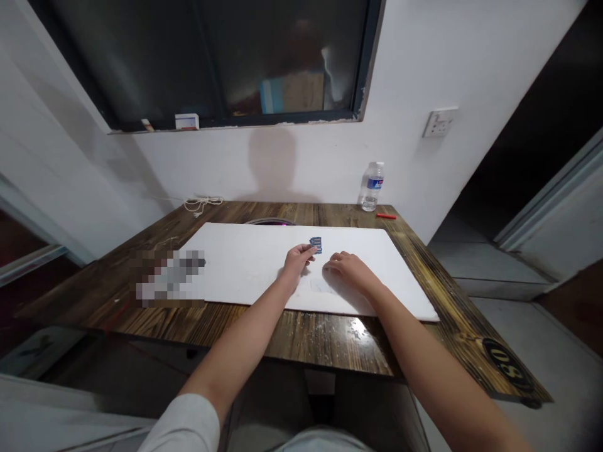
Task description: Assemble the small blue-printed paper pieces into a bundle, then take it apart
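My left hand [299, 258] is closed, thumb and fingers pinching a small flat dark-blue piece with pale bands [316, 243]; its exact kind is too small to make out. It is held just above a white board [245, 263] on the table. To the right, my right hand [348, 270] hovers low over the same board, palm down, its fingers loosely bent and slightly apart, with nothing visible in them. A faint, clear, sheet-like thing [321, 286] lies on the board between the two hands, nearer the front edge.
The board lies on a dark wooden table [301, 333]. Towards the back are a water bottle [372, 187], a red pen-like stick [386, 216] and a white cord [202, 203]. A pixelated patch covers something at the left. A window [211, 63] is above.
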The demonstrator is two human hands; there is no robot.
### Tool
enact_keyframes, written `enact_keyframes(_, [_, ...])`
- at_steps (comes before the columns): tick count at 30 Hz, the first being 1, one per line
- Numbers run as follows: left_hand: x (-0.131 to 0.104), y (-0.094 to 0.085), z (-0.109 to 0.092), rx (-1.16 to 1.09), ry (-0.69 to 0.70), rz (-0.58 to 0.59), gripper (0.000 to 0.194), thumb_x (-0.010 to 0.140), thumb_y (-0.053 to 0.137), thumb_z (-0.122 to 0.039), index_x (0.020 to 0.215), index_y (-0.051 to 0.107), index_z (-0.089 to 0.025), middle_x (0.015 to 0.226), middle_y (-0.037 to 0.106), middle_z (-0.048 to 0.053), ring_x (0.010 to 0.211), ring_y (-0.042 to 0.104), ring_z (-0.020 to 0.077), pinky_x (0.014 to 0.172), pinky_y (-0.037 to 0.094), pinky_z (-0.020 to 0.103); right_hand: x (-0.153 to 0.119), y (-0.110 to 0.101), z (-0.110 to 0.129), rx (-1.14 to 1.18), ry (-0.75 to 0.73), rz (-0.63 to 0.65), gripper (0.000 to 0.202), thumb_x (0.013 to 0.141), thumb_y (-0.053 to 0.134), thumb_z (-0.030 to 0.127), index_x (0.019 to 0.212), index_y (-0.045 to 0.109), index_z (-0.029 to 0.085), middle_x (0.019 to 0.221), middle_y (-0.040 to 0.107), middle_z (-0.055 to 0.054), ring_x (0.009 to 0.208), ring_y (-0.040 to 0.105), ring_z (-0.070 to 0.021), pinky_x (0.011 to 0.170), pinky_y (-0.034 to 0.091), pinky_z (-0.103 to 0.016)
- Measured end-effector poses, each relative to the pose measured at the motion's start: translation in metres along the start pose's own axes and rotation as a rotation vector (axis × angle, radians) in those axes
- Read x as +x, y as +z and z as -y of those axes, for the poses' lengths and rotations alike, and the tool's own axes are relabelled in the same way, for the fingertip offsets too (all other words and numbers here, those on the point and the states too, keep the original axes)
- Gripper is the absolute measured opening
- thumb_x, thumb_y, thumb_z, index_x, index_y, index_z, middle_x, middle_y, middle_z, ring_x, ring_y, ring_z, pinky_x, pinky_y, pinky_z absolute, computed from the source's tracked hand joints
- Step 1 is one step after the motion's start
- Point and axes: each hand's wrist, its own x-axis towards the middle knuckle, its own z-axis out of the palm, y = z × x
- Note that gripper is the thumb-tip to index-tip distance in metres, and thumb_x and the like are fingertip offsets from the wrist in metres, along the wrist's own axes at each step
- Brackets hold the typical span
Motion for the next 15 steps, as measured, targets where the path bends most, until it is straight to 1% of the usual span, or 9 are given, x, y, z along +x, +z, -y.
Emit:
enact_keyframes(8, [-0.0045, 0.0028, -0.0050, -0.007, 0.005, 0.004, 0.033, 0.054, 0.084, -0.039, 0.072, 0.066, -0.018, 0.068, 0.064, 0.000, 0.057, 0.053, 0.0085, 0.054, 0.034, 0.022, 0.0007, 0.0013, 0.0048, 0.005, 0.062, -0.037, 0.015, 0.088, 0.056, 0.020, 0.095, 0.069, 0.020, 0.094, 0.067, -0.007, 0.084, 0.056, -0.0184, 0.071, 0.034, -0.027])
enact_keyframes(11, [-0.0033, 0.0022, -0.0036, -0.003, 0.004, 0.005, 0.033, 0.055, 0.084, -0.039, 0.073, 0.067, -0.018, 0.068, 0.064, 0.000, 0.057, 0.053, 0.0083, 0.054, 0.034, 0.022, 0.0010, 0.0000, 0.0047, -0.020, 0.066, -0.020, 0.012, 0.088, 0.056, 0.020, 0.091, 0.067, 0.020, 0.093, 0.066, -0.007, 0.084, 0.056, -0.0188, 0.069, 0.032, -0.027])
enact_keyframes(15, [-0.0006, 0.0006, -0.0008, -0.001, 0.005, 0.008, 0.033, 0.055, 0.084, -0.040, 0.073, 0.067, -0.018, 0.066, 0.063, 0.000, 0.057, 0.054, 0.0083, 0.054, 0.034, 0.022, 0.0012, -0.0003, 0.0030, -0.036, 0.082, -0.028, 0.010, 0.089, 0.057, 0.020, 0.090, 0.067, 0.020, 0.094, 0.065, -0.008, 0.085, 0.057, -0.0194, 0.068, 0.032, -0.027])
